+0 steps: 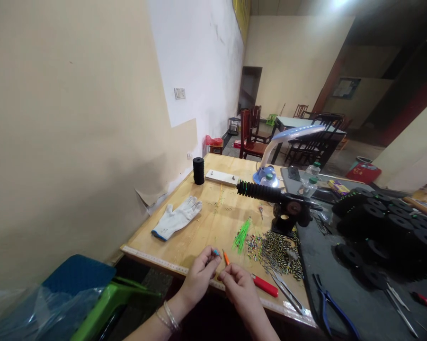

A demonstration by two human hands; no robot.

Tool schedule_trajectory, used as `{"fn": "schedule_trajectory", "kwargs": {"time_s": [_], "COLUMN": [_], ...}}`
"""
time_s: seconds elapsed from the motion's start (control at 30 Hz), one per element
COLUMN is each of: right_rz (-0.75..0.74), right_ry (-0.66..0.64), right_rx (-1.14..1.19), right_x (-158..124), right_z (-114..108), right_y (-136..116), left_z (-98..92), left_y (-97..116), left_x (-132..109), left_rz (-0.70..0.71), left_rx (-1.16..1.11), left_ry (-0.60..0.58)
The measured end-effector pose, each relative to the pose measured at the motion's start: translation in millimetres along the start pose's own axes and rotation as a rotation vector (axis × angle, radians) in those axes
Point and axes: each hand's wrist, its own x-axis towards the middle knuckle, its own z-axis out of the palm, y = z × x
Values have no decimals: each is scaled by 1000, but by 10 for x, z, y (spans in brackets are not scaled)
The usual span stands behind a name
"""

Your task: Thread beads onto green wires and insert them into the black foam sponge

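Observation:
My left hand (200, 275) hovers over the near edge of the wooden table (199, 237), fingers pinched on a small blue bead (216, 252). My right hand (239, 283) is beside it, fingers curled on a thin orange stick (226, 257) that points toward the bead. The two hands nearly touch. Just past them lie a bundle of green sticks (242, 234) and a pile of small striped beads (279, 251).
A white glove (177, 218) lies to the left, a red lighter (265, 285), scissors (286, 290) and blue pliers (329, 298) to the right. A black ribbed roller on a stand (270, 196), a desk lamp (280, 142), bottles and black spools (380, 218) crowd the right.

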Motion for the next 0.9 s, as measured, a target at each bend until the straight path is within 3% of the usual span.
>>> {"fn": "schedule_trajectory", "kwargs": {"time_s": [0.23, 0.37, 0.53, 0.63, 0.73, 0.9], "right_rz": [-83, -32, 25, 64, 66, 119], "right_ry": [67, 66, 99, 144, 166, 195], "right_rx": [-36, 100, 260, 316, 348, 418], "right_x": [-24, -47, 4, 33, 36, 41], "right_z": [127, 44, -30, -29, -8, 16], "right_y": [47, 53, 26, -9, -71, -134], "left_z": [-133, -481, -975, -1174, -1245, -1196], "left_y": [41, 182, 421, 518, 531, 521], "left_x": [262, 456, 747, 925, 1060, 1170], "left_rz": [207, 265, 216, 151, 112, 130], "left_rx": [376, 599, 884, 1063, 1206, 1372], "left_ry": [197, 303, 274, 268, 241, 252]}}
